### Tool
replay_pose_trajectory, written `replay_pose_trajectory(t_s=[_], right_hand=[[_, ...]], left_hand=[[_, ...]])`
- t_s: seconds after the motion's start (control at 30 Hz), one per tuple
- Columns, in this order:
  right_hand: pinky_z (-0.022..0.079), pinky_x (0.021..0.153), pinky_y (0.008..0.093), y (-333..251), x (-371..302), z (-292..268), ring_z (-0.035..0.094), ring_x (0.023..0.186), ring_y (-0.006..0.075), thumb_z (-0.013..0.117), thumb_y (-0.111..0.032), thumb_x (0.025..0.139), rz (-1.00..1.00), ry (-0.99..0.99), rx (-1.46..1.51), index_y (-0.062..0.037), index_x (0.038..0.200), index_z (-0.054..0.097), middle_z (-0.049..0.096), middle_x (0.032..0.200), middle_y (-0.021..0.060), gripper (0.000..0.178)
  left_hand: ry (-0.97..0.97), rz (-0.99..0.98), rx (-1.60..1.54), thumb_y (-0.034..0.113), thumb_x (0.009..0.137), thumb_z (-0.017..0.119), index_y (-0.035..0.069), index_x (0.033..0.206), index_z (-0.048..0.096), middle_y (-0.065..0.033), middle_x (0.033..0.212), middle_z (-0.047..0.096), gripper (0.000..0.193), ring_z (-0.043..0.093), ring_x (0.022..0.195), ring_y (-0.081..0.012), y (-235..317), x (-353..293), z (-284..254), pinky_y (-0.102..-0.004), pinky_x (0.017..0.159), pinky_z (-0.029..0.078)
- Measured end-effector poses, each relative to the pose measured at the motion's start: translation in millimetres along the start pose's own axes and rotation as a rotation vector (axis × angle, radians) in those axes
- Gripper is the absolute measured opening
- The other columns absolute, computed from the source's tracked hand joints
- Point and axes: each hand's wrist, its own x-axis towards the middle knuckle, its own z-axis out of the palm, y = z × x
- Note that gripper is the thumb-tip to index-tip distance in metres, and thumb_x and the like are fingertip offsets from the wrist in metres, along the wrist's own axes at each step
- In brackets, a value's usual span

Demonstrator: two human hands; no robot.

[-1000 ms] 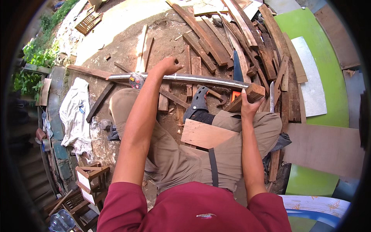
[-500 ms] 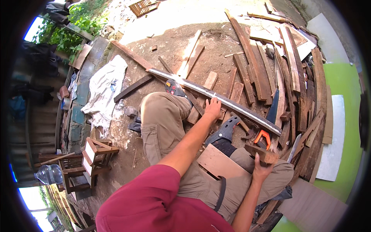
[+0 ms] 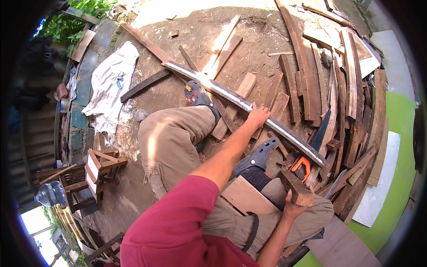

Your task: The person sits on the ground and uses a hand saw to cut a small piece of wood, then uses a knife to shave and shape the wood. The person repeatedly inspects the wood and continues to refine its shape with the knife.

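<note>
A long dark bar [image 3: 289, 134] with a white strip along its top lies slantwise across several boards in front of me. My left hand [image 3: 259, 117] is closed over it near its middle, fingers wrapped on the far edge. In my right hand [image 3: 293, 209] is a short wooden block [image 3: 296, 188], gripped from below above my right knee. Beside the block lies an orange-handled handsaw [image 3: 301, 168], its dark blade [image 3: 321, 131] passing behind the bar's right end. A hammer [image 3: 280, 144] rests on the ground by my right shoe [image 3: 260, 155], partly hidden.
Piled timber planks [image 3: 307, 84] fill the right side. A flat wooden board [image 3: 249, 196] lies by my lap. At left are a white cloth [image 3: 113, 84], a small wooden frame [image 3: 95, 175] and a clear plastic bottle [image 3: 50, 193]. My left shoe [image 3: 198, 94] sits against the bar.
My left hand has shifted rightward along the bar and now wraps over it. My right hand still holds the wooden block. The whole view has shifted slightly.
</note>
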Motion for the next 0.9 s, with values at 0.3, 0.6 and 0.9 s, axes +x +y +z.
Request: replay_pose_trajectory(t_s=[0.3,0.6,0.9], right_hand=[[0.044,0.106,0.0413,-4,3,3,0.057,0.118,0.0278,0.083,-0.011,0.072,0.015,0.016,-0.047,0.0036,0.134,0.048,0.056,0.126,0.0161,0.073],[0.045,0.104,0.0393,-4,-1,1,0.058,0.119,0.0294,0.085,-0.002,0.066,0.012,0.023,-0.04,0.0024,0.132,0.051,0.056,0.128,0.0151,0.074],[0.048,0.098,0.0465,-2,3,8,0.059,0.116,0.0381,0.09,-0.013,0.066,-0.101,0.09,-0.134,-0.0013,0.136,0.047,0.059,0.127,0.0181,0.083]], left_hand=[[0.109,0.076,0.022,0.027,0.071,0.088,0.017,0.133,0.051,-0.0077,0.136,0.053,0.072,0.048,0.133,-0.0255,-70,-31,-3,-0.0526,0.105,0.042],[0.124,-0.337,0.023,0.015,0.079,0.077,0.016,0.134,0.052,-0.0074,0.139,0.052,0.06,0.047,0.136,-0.0279,-131,-59,-6,-0.062,0.112,0.034],[0.217,-0.057,-0.219,0.03,0.079,0.081,0.007,0.143,0.045,-0.015,0.152,0.043,0.077,0.037,0.144,-0.032,-8,-73,1,-0.0589,0.118,0.03]])
